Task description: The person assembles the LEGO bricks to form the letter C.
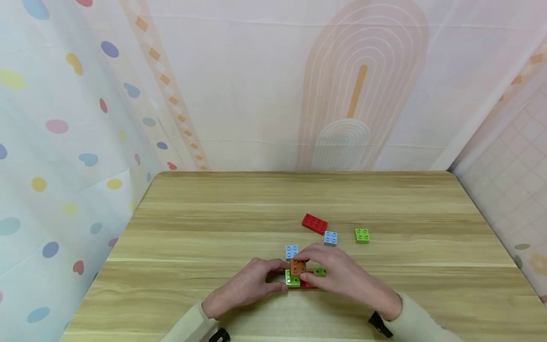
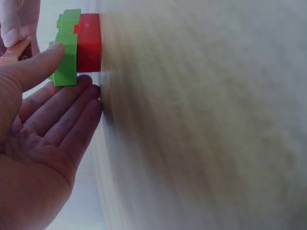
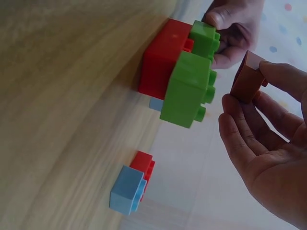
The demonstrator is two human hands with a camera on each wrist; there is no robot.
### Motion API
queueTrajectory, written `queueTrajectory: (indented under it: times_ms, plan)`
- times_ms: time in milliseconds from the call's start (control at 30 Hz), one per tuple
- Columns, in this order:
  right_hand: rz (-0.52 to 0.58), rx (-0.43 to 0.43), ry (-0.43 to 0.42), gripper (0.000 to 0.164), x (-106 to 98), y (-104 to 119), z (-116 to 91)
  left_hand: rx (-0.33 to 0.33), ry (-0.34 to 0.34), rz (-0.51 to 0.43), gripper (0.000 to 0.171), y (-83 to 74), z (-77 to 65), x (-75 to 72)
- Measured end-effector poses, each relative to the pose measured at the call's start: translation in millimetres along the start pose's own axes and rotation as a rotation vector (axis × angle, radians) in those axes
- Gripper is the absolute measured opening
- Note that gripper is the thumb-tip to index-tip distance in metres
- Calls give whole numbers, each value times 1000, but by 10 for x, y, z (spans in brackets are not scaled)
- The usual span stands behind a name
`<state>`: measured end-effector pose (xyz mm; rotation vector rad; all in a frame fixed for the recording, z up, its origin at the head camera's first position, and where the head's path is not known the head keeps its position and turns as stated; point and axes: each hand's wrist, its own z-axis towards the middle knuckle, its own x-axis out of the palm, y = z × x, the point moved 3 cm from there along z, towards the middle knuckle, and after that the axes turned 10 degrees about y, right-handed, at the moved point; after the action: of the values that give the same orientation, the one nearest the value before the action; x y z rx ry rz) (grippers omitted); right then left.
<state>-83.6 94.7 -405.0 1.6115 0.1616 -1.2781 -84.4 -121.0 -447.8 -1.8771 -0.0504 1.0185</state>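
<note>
Right hand (image 1: 337, 270) pinching brown block (image 1: 297, 268), poised just above left green block (image 1: 292, 280)! Left hand (image 1: 252, 286) gripping that green one between thumb and fingers. Red brick (image 3: 160, 57) beneath, right green block (image 3: 184, 86) atop too, well in from tabletop's (image 1: 192, 213) far edge.

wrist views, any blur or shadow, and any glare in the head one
Left wrist: table blurry, dim shadow beside the left hand; right wrist: table dim at upper left; head: small glints on the green brick nearest that hand.
</note>
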Motion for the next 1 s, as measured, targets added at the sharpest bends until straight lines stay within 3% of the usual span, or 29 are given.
queueTrajectory:
  times_ms: [400, 1000]
  plan:
    - [1, -2, 49, 33, 89, -21, 44, -8, -5, 10, 35, 5, 0, 2]
    - [13, 68, 102, 31, 151, 4, 66, 30, -15, 12, 36, 10, -7, 16]
